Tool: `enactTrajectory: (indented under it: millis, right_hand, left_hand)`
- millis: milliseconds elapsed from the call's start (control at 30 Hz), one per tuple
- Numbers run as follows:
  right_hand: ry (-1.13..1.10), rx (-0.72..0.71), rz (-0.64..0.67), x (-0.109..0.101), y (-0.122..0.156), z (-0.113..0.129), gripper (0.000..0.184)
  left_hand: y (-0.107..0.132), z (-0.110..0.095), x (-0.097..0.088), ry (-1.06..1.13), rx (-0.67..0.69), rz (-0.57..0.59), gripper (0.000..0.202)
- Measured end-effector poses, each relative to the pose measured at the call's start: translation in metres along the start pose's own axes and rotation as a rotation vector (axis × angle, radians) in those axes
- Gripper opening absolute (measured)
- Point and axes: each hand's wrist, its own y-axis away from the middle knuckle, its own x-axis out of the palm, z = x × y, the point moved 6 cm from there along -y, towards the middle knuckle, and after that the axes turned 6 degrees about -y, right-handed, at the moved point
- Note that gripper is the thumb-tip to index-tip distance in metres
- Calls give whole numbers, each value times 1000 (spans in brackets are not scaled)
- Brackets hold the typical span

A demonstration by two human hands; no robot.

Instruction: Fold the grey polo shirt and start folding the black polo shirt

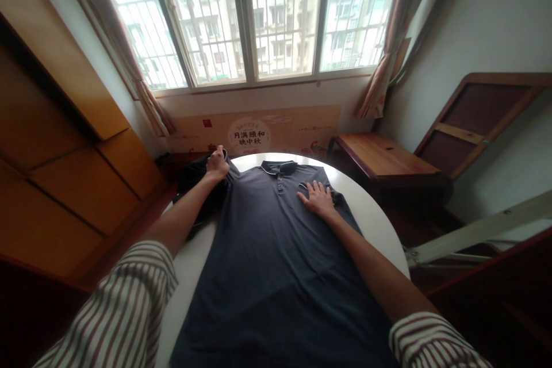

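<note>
The bottom edge cuts off the dark polo shirt point(276, 264).

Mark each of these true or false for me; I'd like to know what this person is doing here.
1. A dark grey polo shirt lies spread on a round white table. True.
2. The right hand rests open on the shirt, near its shoulder. True.
3. The left hand lies flat on the shirt's front. False: it is curled on dark cloth at the shirt's side.
4. The person's sleeves are plain. False: they are striped.
5. A low wooden bench stands beyond the table, on the right. True.
</note>
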Motion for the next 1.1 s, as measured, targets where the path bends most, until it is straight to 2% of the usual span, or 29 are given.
enactTrajectory:
  millis: [67, 133, 233, 300, 367, 433, 567, 667, 833, 933, 1100]
  right_hand:
    - [3, -4, 2, 1, 0, 0, 76]
    - [4, -5, 5, 1, 0, 0, 76]
    - [2, -7, -1, 0, 0, 0, 76]
    - [-1, -8, -9, 0, 1, 1, 76]
    - [-8, -8, -18, 0, 3, 2, 75]
    - [-18, -4, -24, -1, 5, 2, 75]
    - [-75, 4, -22, -12, -1, 1, 71]
    - [-119, 25, -13, -33, -26, -9, 58]
    - [-147, 180, -80, -63, -79, -48, 47]
    - [-167, 255, -97, -61, -97, -63, 51]
    - [-207, 251, -137, -48, -109, -67, 34]
  left_hand:
    - [1, -22, 1, 26, 125, -31, 59]
    - [12, -49, 15, 74, 274, 9, 60]
    - [39, -79, 56, 152, 427, 215, 68]
    - [53, -85, 82, 170, 428, 333, 64]
    - [55, -81, 100, 166, 374, 370, 43]
    - [45, -69, 107, 146, 278, 352, 27]
    - [6, -35, 106, 85, 86, 276, 27]
    - [-14, -16, 113, 79, -14, 312, 26]
    - [-25, -5, 131, 143, -129, 334, 21]
    - [-31, 3, 135, 209, -198, 301, 14]
    - [-41, 24, 137, 319, -331, 283, 24]
